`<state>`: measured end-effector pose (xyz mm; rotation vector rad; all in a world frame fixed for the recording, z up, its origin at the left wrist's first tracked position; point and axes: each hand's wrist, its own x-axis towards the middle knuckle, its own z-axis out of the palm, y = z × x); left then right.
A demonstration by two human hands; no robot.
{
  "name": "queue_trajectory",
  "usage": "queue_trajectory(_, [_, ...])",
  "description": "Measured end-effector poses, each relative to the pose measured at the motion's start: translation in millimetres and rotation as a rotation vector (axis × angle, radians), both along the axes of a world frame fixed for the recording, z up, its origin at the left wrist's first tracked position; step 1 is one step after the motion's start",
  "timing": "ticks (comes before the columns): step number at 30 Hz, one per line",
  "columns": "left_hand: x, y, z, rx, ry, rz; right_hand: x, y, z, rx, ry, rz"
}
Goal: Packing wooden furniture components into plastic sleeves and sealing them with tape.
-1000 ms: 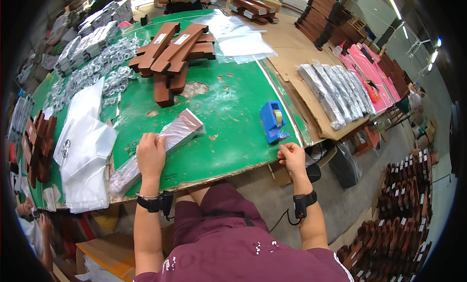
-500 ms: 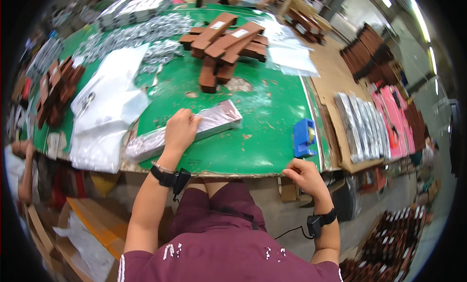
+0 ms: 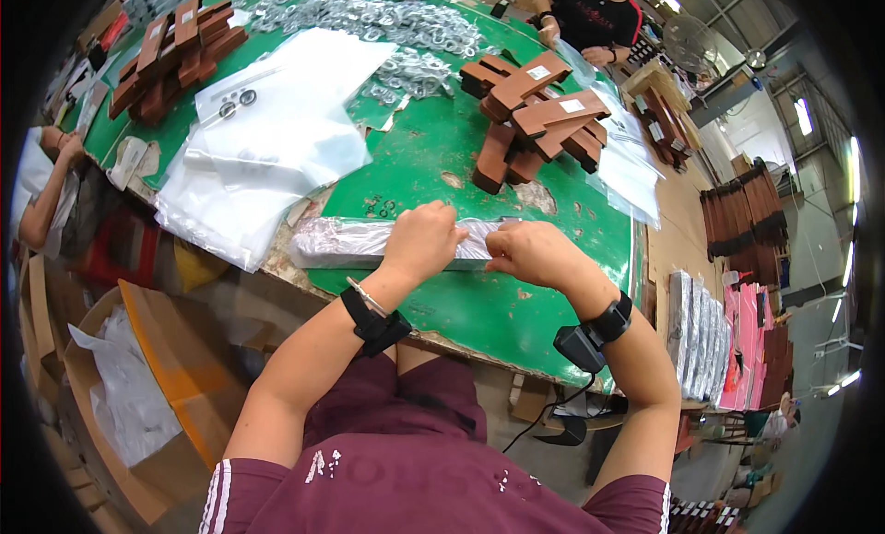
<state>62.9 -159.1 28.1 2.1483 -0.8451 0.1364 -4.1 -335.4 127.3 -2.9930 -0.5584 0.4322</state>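
A long narrow package (image 3: 346, 239), wrapped in clear, wrinkled plastic, lies on the green tabletop in front of me. My left hand (image 3: 424, 241) rests on its middle, fingers curled against the plastic. At the package's right end is my right hand (image 3: 536, 255), thumb and fingers pinched together. Whatever sits between those right fingertips is too small or hidden to make out. Left of the package lies a stack of clear plastic bags (image 3: 267, 156), with small dark rings (image 3: 238, 103) on it.
Brown bar-shaped pieces (image 3: 544, 115) are piled crosswise beyond my right hand; another brown pile (image 3: 175, 59) stands far left. Metal parts (image 3: 406, 27) cover the table's back. Silver wrapped packages (image 3: 698, 336) lie at right, a cardboard box (image 3: 138, 396) at lower left. A person (image 3: 595, 23) stands opposite.
My right hand has come from the table's front edge to the package's right end. The view has shifted, and the blue tape dispenser no longer shows. My left hand stays on the package.
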Motion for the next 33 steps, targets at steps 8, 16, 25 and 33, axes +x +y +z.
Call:
queue_trajectory(8, [12, -5, -1, 0.009, 0.081, 0.006, 13, 2, -1, -0.165, 0.014, 0.141])
queue_trajectory(16, [37, -11, -1, 0.082, 0.238, -0.02, 18, 0, -5, -0.252, -0.227, 0.329])
queue_trajectory(25, [35, -11, -2, 0.059, 0.225, -0.017, 26, -3, -1, -0.259, -0.201, 0.384])
queue_trajectory(33, [30, -9, 3, 0.072, 0.217, -0.02, 30, -4, -18, -0.297, -0.274, 0.443])
